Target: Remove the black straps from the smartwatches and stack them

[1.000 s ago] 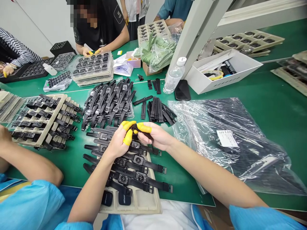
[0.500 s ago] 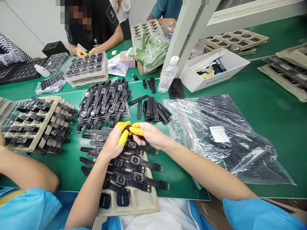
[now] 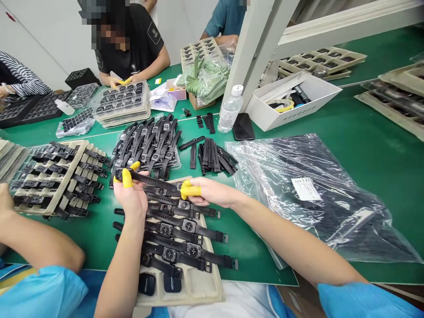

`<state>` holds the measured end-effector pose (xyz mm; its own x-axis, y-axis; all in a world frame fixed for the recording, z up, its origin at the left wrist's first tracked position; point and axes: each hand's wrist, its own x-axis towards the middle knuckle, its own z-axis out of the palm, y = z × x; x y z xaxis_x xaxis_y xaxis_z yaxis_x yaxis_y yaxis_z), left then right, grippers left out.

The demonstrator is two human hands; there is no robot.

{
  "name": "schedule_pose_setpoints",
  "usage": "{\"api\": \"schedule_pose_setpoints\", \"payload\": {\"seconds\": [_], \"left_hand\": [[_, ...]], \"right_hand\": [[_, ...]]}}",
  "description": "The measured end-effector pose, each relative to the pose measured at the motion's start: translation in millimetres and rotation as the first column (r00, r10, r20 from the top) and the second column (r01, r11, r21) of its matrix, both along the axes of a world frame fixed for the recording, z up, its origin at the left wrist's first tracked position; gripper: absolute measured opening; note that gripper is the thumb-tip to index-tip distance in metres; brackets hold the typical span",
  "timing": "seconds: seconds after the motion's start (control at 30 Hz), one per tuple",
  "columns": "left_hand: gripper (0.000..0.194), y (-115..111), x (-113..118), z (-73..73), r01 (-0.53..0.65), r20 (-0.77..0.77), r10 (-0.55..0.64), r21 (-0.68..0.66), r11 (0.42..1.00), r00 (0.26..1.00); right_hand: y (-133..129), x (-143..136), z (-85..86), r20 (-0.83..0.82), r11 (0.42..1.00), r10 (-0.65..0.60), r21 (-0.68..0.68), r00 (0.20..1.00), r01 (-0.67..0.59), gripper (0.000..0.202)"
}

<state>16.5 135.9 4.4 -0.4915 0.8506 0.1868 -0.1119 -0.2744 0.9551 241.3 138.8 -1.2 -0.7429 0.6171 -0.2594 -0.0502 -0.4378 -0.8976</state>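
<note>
A black watch with its strap point(image 3: 154, 181) is stretched between my hands above the tray. My left hand point(image 3: 130, 187), with yellow finger covers, grips the watch end. The fingertips of my right hand point(image 3: 192, 190), also in yellow covers, are pinched at the strap's other end. Below them lies a beige tray point(image 3: 202, 289) bearing several black watches point(image 3: 194, 250) with straps spread sideways. Two dark square pieces point(image 3: 172, 282) sit in its front compartments. Behind my left hand is a heap of strapped watches point(image 3: 145, 141). Loose black straps point(image 3: 212, 154) lie behind my right hand.
A clear plastic bag point(image 3: 306, 190) covers the right side. Farther back stand a bottle point(image 3: 230, 110), a phone point(image 3: 244, 127) and a white box point(image 3: 298, 106). Stacked watch trays point(image 3: 62, 181) are at left, near a co-worker's arm point(image 3: 39, 238). Another person point(image 3: 132, 44) works across the table.
My hands have moved apart, the left one going left and turning palm up. The strapped watch now shows stretched out between them. The whole view has shifted slightly.
</note>
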Motion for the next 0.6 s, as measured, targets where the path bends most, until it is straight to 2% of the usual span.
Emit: {"api": "schedule_pose_setpoints", "payload": {"seconds": [0.03, 0.07, 0.13, 0.2, 0.23, 0.27, 0.33, 0.4, 0.5, 0.6], "left_hand": [[0.046, 1.2, -2.3, 0.3, 0.012, 0.019, -0.011, -0.025, 1.0, 1.0], [0.047, 0.8, -2.5, -0.7, 0.071, 0.023, -0.069, -0.063, 0.995, 0.997], [0.047, -4.3, 3.5, -6.1, 0.281, -0.013, -0.287, -0.16, 0.946, 0.958], [0.042, -12.1, 14.1, -14.5, 0.471, -0.14, -0.507, -0.226, 0.853, 0.851], [0.039, -15.6, 19.1, -18.9, 0.526, -0.249, -0.571, -0.229, 0.819, 0.782], [0.038, -18.4, 23.0, -22.9, 0.555, -0.376, -0.591, -0.211, 0.805, 0.714], [0.042, -21.5, 26.2, -28.9, 0.581, -0.602, -0.536, -0.143, 0.802, 0.592], [0.051, -22.3, 23.9, -31.7, 0.596, -0.724, -0.467, -0.095, 0.797, 0.508], [0.055, -22.6, 17.8, -31.4, 0.612, -0.779, -0.441, -0.095, 0.785, 0.445], [0.051, -23.3, 16.5, -29.5, 0.608, -0.788, -0.432, -0.093, 0.788, 0.439]], "right_hand": [[0.4, 0.8, 1.1, 0.035, 0.998, -0.06, 0.022, 0.998, 0.059, 0.026], [-0.1, 0.6, 2.4, 0.052, 0.99, -0.132, 0.048, 0.99, 0.129, 0.027], [-3.6, -2.9, 4.9, 0.037, 0.966, -0.248, 0.08, 0.968, 0.244, 0.032], [-9.3, -8.0, 6.6, 0.01, 0.961, -0.266, 0.075, 0.964, 0.265, 0.035], [-12.1, -10.0, 7.0, 0.009, 0.967, -0.246, 0.069, 0.969, 0.245, 0.035], [-14.5, -11.3, 7.2, 0.017, 0.972, -0.226, 0.067, 0.974, 0.225, 0.035], [-17.4, -11.7, 7.1, 0.045, 0.981, -0.186, 0.071, 0.982, 0.182, 0.035], [-17.8, -10.5, 6.9, 0.074, 0.989, -0.137, 0.069, 0.988, 0.132, 0.034], [-17.7, -10.6, 7.2, 0.045, 0.994, -0.104, 0.015, 0.994, 0.104, 0.032], [-19.7, -14.4, 6.7, -0.039, 0.978, -0.193, -0.086, 0.981, 0.189, 0.031]]}}
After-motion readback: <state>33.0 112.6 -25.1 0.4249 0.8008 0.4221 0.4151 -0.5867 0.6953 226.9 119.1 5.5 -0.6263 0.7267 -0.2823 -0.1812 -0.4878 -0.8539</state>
